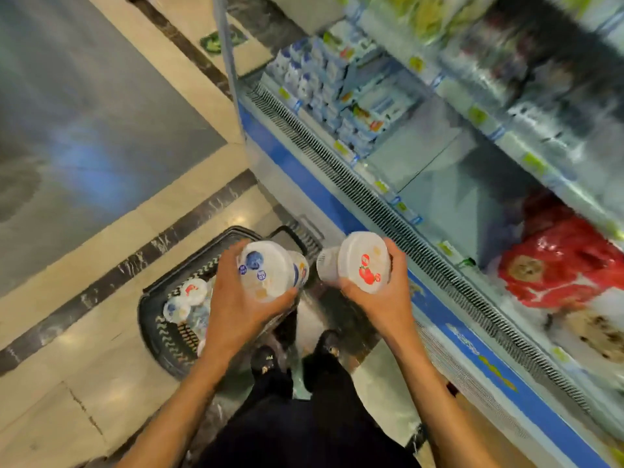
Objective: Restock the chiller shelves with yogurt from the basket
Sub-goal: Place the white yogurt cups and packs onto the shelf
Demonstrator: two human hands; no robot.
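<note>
Tiled floor fills the left; chiller shelves point(435, 153) run down the right. Lower centre, the left hand point(238, 304) curls around a blueberry yogurt tub point(266, 270) above the basket point(167, 337); the right hand point(383, 300) clasps a strawberry yogurt tub point(363, 261) just beside it.

I cannot make out the smeared goods on the upper shelves point(449, 89) or read their price tags point(477, 114), my left hand point(236, 305) and its tub point(266, 271) cover part of the basket point(158, 336), and the red packs point(557, 261) run off the right edge.
</note>
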